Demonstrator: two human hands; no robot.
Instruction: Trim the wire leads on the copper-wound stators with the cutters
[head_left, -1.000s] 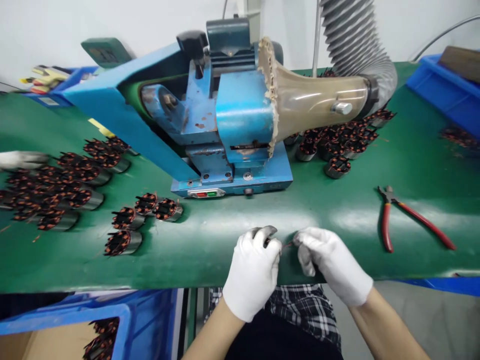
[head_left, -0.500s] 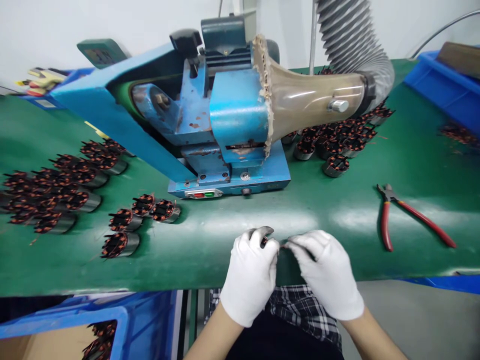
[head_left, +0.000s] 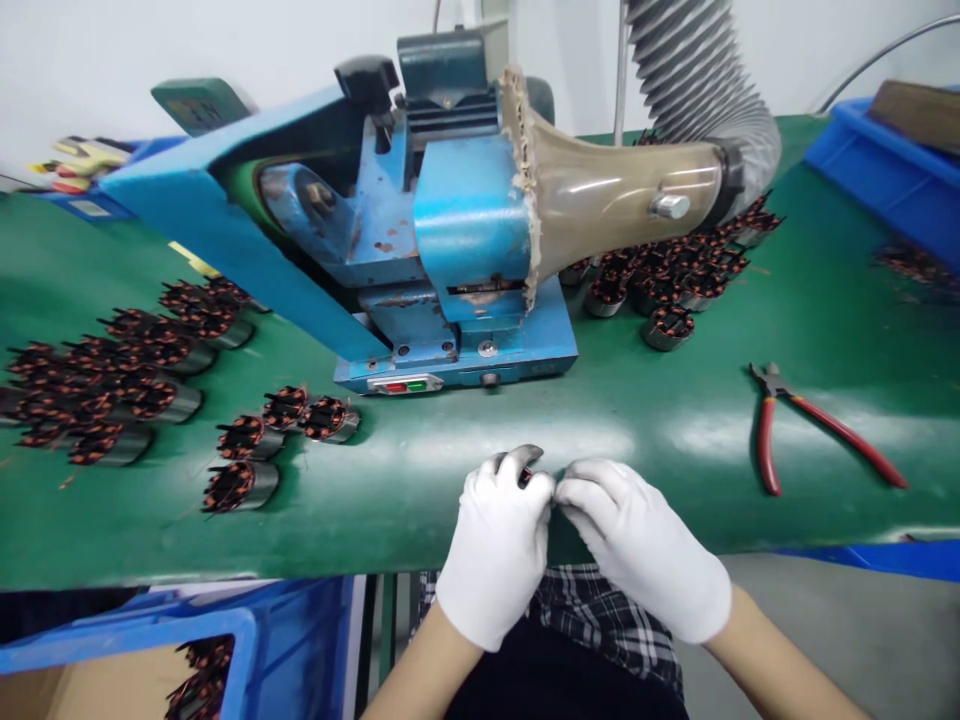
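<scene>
My left hand (head_left: pixel 499 555) in a white glove is closed around a motor stator (head_left: pixel 527 476). Only a bit of the stator's copper winding and dark edge shows between the fingers. Right beside it, my right hand (head_left: pixel 634 545), also gloved, has its fingers pinched together at the left fingertips. What those fingers hold, if anything, is hidden. Both hands are over the front edge of the green table (head_left: pixel 420 490). To the left, several similar stators (head_left: pixel 240 487) with black slots and copper coils lie on the tabletop.
A blue belt machine (head_left: pixel 472 220) with a clear hood (head_left: pixel 622 200) and grey hose (head_left: pixel 697 80) stands ahead. Stators (head_left: pixel 670 327) crowd behind it. Red-handled cutting pliers (head_left: pixel 772 390) lie at right. Blue bins stand at lower left (head_left: pixel 289 640) and far right (head_left: pixel 892 170).
My right hand has moved slightly left, closing the small gap to my left fingertips. The left hand keeps its grip on the stator. The view has shifted a little.
</scene>
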